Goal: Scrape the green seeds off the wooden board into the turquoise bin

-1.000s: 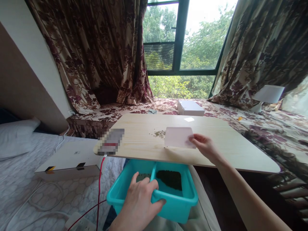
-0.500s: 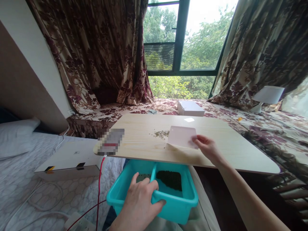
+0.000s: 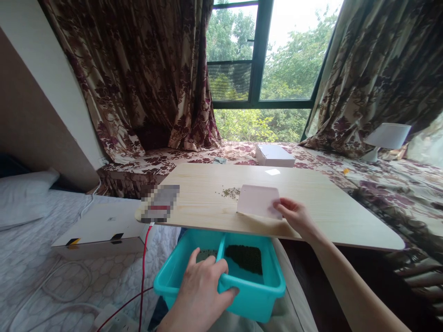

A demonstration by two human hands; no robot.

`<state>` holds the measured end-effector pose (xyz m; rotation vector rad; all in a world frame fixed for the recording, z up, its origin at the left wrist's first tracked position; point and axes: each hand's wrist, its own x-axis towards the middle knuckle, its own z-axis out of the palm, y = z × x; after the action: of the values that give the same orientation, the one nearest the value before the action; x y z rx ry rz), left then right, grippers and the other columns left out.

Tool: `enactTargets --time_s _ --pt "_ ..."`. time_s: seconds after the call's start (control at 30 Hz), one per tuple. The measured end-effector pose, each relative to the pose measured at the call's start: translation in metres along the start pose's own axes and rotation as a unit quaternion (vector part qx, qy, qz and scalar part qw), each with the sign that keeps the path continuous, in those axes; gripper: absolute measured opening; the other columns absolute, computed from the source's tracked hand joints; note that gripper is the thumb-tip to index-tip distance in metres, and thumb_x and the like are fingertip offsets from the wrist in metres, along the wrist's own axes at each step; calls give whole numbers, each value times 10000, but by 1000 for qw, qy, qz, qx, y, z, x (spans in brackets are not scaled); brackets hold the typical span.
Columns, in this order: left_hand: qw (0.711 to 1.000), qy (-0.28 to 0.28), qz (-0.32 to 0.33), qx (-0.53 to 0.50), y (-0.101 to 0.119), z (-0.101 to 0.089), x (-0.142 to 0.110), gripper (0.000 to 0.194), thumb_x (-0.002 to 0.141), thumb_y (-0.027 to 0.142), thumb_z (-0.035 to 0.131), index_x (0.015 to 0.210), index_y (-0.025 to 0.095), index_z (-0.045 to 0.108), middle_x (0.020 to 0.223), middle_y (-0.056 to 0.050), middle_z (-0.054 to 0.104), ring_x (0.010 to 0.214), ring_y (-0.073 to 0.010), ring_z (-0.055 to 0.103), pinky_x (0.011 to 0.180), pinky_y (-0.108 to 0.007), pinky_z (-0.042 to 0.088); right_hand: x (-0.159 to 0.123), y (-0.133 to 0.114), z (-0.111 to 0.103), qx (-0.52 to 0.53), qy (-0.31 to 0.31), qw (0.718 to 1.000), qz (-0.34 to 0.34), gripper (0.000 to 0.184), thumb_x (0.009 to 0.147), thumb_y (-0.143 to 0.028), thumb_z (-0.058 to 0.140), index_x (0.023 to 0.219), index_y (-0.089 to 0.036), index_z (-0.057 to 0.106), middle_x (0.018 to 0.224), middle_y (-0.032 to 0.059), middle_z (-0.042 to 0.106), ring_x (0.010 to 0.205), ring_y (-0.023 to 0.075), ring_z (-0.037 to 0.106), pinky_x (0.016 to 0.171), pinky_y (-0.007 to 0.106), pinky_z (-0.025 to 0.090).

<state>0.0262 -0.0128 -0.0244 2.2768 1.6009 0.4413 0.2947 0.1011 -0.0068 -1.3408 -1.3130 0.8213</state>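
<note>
My right hand [image 3: 292, 213] pinches the right edge of a translucent pale plastic sheet [image 3: 258, 201], tilted over the wooden tabletop [image 3: 311, 198]. Just left of the sheet lies a scatter of small greenish-brown grains [image 3: 231, 192], partly covered by it. Below the table's front edge, my left hand [image 3: 206, 279] grips the near rim and divider of a turquoise two-compartment bin [image 3: 251, 295]. A heap of dark green grains [image 3: 245, 258] rests in the bin's right compartment. A few grains show in the left compartment, which my fingers partly hide.
A blurred-out flat device [image 3: 159, 204] with a red cable [image 3: 143, 267] lies at the table's left end. On the bed stands a white box [image 3: 104, 226]. Another white box [image 3: 275, 156] and a lamp [image 3: 387, 137] stand on the window seat.
My right hand has moved the plastic sheet slightly left and toward me. My left hand stays on the bin.
</note>
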Motion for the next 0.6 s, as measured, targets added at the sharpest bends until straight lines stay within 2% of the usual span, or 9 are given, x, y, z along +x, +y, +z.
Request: enactTargets --time_s 0.2,0.37,0.6 --pt "1000 0 -1 7 1 1 1 71 734 272 618 737 233 558 721 40 564 734 -176 587 1074 -497 199 -2 -2 -5 -24 66 998 -9 223 636 -352 631 729 -166 710 704 56 728 586 155 596 506 245 428" --pt "1000 -1 -2 9 2 1 0 78 732 272 620 730 231 554 713 43 557 735 -174 583 1072 -492 202 -6 -1 -1 -3 61 998 10 232 635 -350 630 743 -163 714 708 59 735 573 156 606 517 250 447" --pt "1000 -2 -2 6 0 1 2 80 735 273 624 740 234 555 714 47 553 732 -171 580 1074 -484 198 1 3 1 -16 89 996 0 239 640 -347 616 754 -162 715 721 61 740 595 165 625 522 251 456"
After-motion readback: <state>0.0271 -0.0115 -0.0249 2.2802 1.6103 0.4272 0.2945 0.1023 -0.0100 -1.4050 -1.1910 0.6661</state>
